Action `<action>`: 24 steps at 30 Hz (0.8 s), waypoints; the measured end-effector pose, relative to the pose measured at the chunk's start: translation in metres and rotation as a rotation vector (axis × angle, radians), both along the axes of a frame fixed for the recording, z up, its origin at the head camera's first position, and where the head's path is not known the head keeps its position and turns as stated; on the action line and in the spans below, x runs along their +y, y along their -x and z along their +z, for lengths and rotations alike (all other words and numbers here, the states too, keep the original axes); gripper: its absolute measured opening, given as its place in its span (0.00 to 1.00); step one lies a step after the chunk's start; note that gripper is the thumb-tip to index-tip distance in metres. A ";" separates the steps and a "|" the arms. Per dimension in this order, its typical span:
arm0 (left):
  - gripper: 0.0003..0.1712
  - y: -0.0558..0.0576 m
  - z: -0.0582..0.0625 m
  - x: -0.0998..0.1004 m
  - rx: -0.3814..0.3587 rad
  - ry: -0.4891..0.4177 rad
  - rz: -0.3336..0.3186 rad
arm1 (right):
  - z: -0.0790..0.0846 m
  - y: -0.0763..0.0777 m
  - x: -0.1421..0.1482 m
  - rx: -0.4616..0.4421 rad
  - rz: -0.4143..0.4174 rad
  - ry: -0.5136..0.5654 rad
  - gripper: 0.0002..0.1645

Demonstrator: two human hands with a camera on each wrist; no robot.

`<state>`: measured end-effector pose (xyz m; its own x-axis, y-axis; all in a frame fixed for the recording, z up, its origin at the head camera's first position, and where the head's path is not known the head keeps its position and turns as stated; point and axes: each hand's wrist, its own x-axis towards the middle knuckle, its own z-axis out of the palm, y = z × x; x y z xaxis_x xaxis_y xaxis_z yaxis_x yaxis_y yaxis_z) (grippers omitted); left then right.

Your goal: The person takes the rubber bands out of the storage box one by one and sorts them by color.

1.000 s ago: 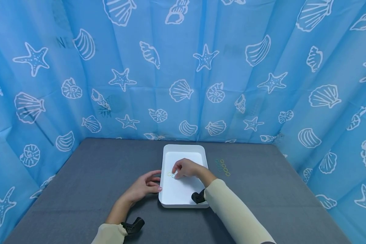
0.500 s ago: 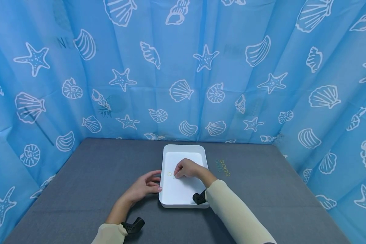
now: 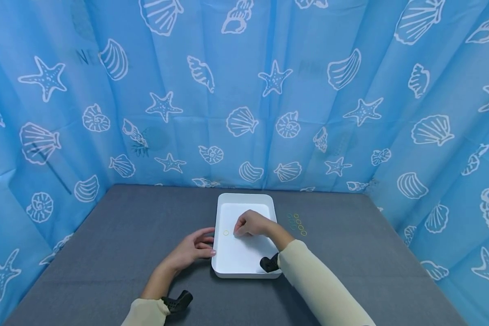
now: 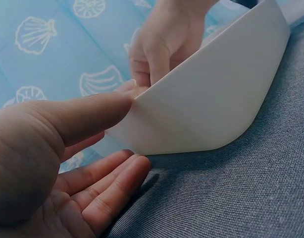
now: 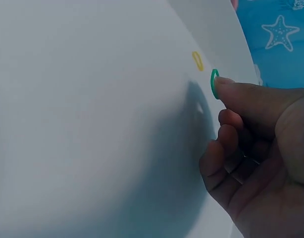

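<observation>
My right hand is over the white tray, pinching a small green rubber band between thumb and fingers. Its other fingers are curled in toward the palm. A yellow rubber band lies on the tray floor, just left of that hand in the head view. My left hand stays at the tray's left side. In the left wrist view its thumb touches the rim, and relaxed fingers lie along the outer wall near the bottom edge.
To the right of the tray, yellow rubber bands and green rubber bands lie in two rows on the grey tablecloth. A blue shell-patterned curtain hangs behind the table and along its sides.
The green rubber band, earlier seen on the tray floor beside the yellow one, is now between my right fingertips. That hand has shifted slightly right; my left hand keeps its place.
</observation>
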<state>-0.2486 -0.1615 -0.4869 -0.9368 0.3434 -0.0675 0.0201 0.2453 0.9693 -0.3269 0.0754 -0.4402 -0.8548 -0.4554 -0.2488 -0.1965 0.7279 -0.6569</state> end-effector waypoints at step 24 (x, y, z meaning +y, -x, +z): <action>0.42 0.001 -0.003 0.000 0.002 0.023 0.006 | 0.026 -0.016 0.063 0.084 -0.110 0.162 0.04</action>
<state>-0.2494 -0.1618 -0.4894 -0.9389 0.3362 -0.0735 0.0205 0.2679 0.9632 -0.3113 0.1383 -0.4147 -0.9162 -0.3866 -0.1058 -0.1809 0.6345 -0.7515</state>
